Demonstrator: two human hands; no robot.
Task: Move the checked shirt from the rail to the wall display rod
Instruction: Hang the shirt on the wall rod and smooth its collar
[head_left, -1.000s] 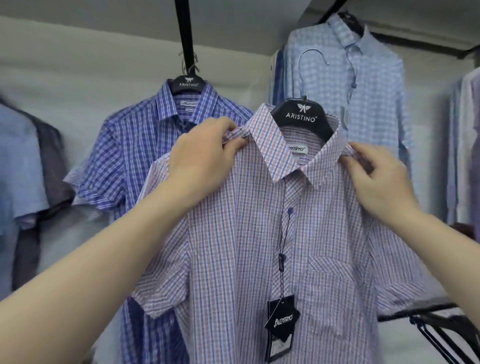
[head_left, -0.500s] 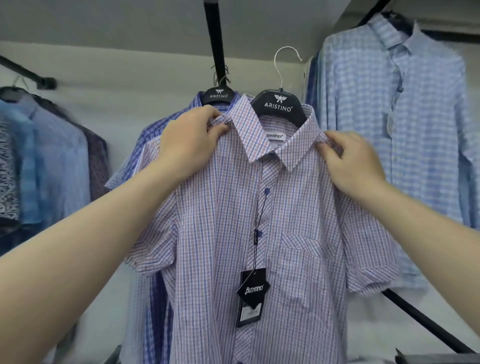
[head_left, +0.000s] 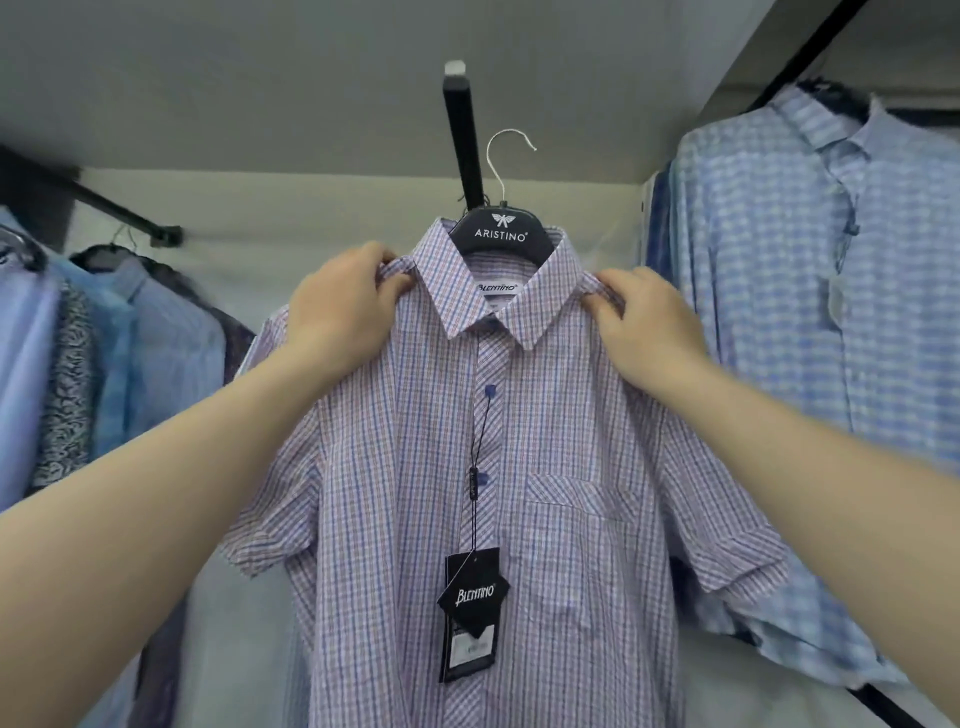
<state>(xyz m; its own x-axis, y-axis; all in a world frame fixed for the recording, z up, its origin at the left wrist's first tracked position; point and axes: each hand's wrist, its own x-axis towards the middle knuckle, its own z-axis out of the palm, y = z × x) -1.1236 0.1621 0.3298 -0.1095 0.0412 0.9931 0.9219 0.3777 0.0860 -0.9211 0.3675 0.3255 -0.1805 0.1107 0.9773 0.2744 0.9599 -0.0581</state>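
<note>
A short-sleeved checked shirt (head_left: 415, 467) in pink, blue and white hangs on a black hanger (head_left: 501, 234) marked ARISTINO, with a black tag (head_left: 471, 597) dangling down its front. My left hand (head_left: 340, 306) grips the shirt's left shoulder beside the collar. At the other shoulder my right hand (head_left: 647, 325) pinches the fabric. The hanger's silver hook (head_left: 501, 156) stands just right of the black wall display rod (head_left: 462, 140), which juts out toward me; the hook looks free of the rod. The blue checked shirt on that rod is now hidden behind this one.
A pale blue checked shirt (head_left: 810, 291) hangs at the right under a black rail (head_left: 810, 57). At the left, several blue and dark patterned shirts (head_left: 104, 364) hang on another black rail (head_left: 114, 208). A slanted black bar (head_left: 883, 701) crosses the lower right corner.
Both hands have carried the checked shirt left and up until it sits in front of the wall rod, covering the blue checked shirt. The grips on the shoulders are unchanged.
</note>
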